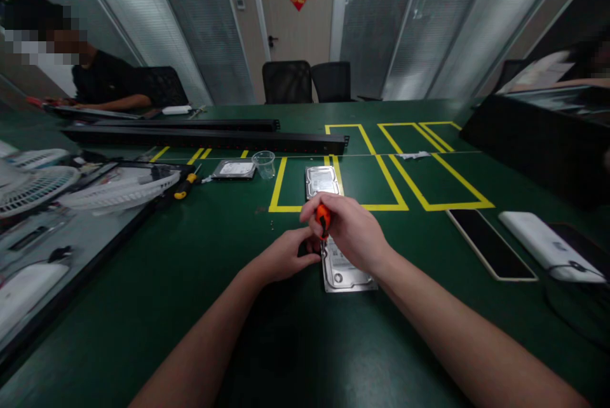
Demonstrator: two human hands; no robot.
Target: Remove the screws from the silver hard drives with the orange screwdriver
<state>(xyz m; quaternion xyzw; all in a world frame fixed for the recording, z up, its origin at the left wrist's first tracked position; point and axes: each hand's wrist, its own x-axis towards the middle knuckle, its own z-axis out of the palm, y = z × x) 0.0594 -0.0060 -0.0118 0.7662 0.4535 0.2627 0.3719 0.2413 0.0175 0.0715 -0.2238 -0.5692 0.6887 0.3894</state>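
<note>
A silver hard drive point(350, 278) lies flat on the green table in front of me. My right hand point(355, 230) is wrapped round an orange-and-black screwdriver point(323, 216), held upright over the drive's left edge; its tip is hard to make out. At that same edge, the fingers and thumb of my left hand point(286, 257) come together on the drive, close to the screwdriver. Just beyond my hands is a second hard drive point(321, 178). Several tiny brass-coloured screws point(272, 225) are scattered left of my hands.
To the left are another hard drive point(234, 170), a clear plastic cup point(265, 165), a yellow-black screwdriver point(187, 185) and white fan parts point(119, 195). Long black bars point(214, 140) lie behind. A phone point(490, 244) and white power bank point(548, 246) lie right. Two people sit at the sides.
</note>
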